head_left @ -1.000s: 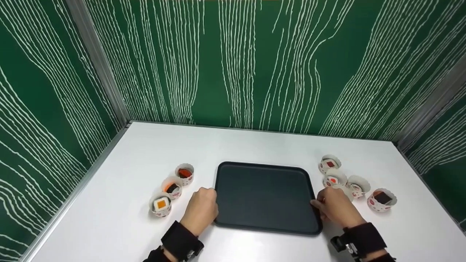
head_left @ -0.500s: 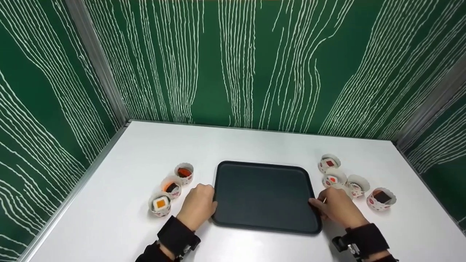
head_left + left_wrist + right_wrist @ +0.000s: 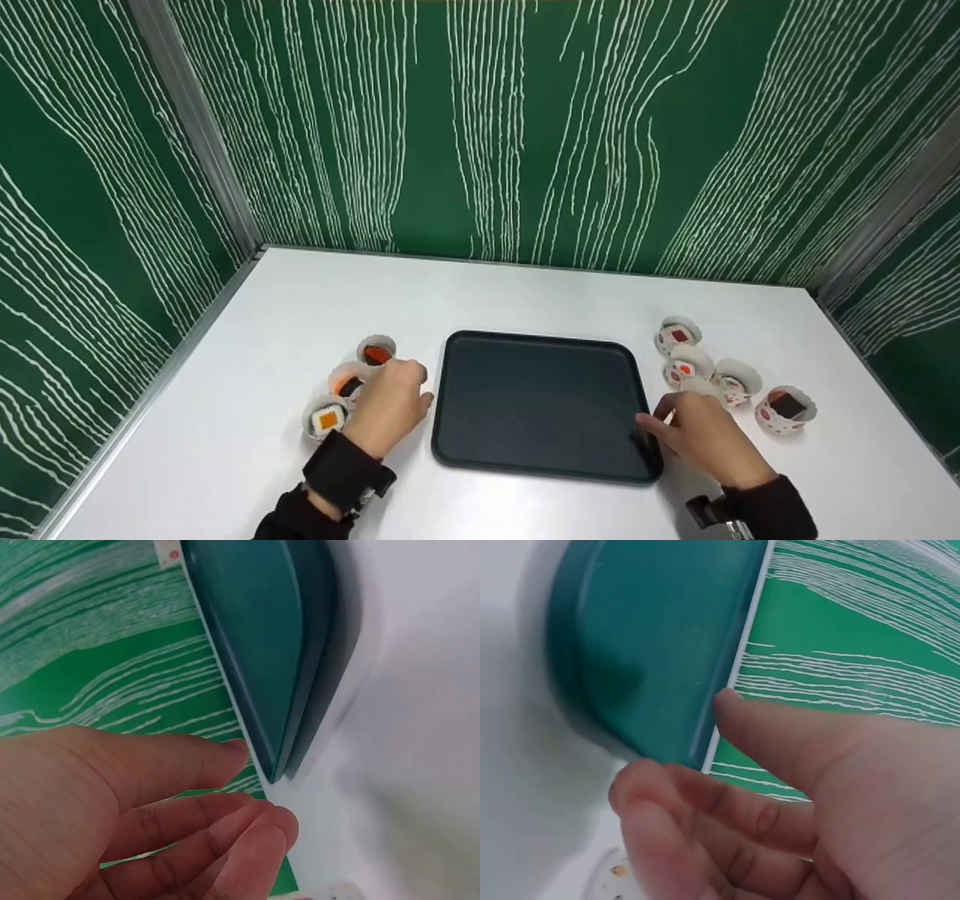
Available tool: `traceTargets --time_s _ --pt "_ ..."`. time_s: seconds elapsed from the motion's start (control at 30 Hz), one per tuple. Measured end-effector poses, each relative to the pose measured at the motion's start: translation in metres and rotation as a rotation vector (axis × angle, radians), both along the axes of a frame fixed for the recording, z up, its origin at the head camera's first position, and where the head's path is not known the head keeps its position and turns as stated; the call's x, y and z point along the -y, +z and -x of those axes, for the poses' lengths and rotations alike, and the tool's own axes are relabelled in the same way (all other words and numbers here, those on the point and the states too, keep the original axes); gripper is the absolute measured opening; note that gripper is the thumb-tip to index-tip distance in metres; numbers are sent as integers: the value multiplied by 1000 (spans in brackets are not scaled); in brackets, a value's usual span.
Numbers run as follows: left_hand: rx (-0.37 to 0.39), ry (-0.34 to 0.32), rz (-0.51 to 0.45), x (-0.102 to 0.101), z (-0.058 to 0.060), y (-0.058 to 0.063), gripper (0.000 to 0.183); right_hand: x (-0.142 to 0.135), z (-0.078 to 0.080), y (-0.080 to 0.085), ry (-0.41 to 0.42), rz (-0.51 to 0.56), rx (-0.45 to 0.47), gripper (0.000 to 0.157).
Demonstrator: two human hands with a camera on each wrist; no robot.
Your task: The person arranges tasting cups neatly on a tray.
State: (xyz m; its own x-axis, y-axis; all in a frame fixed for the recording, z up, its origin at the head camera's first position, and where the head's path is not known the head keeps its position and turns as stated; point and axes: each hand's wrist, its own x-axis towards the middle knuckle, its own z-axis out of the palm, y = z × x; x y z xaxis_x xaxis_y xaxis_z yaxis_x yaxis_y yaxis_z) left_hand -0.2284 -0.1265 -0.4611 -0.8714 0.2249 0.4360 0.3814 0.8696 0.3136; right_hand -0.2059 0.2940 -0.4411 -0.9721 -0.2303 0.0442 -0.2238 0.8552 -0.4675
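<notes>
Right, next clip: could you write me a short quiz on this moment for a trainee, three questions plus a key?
1. How many paper cups stand left of the tray?
2. True or false: the left hand holds nothing.
3. In the left cup nearest the viewer, the square on the white piece is (a) green, (b) orange or (c) blue?

Key: 1. Three. 2. True; the left wrist view shows nothing between thumb and fingers. 3. (b).

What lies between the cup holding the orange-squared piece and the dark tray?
In the head view, the left hand shows between the cup and the tray, with a strip of bare white table beside the tray.
</notes>
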Motion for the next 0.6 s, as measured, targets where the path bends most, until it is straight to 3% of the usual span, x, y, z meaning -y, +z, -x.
traceTargets --time_s 0.07,0.17,0.4,0.6 --pt "34 25 8 -2 -9 25 14 3 -2 4 -5 3 -1 22" --pt "50 64 23 4 -7 35 14 9 -7 10 -13 16 7 20" --pt "101 109 -57 21 3 45 22 21 -21 19 5 46 43 20" --pt "94 150 -95 37 16 47 28 28 -25 25 57 68 79 25"
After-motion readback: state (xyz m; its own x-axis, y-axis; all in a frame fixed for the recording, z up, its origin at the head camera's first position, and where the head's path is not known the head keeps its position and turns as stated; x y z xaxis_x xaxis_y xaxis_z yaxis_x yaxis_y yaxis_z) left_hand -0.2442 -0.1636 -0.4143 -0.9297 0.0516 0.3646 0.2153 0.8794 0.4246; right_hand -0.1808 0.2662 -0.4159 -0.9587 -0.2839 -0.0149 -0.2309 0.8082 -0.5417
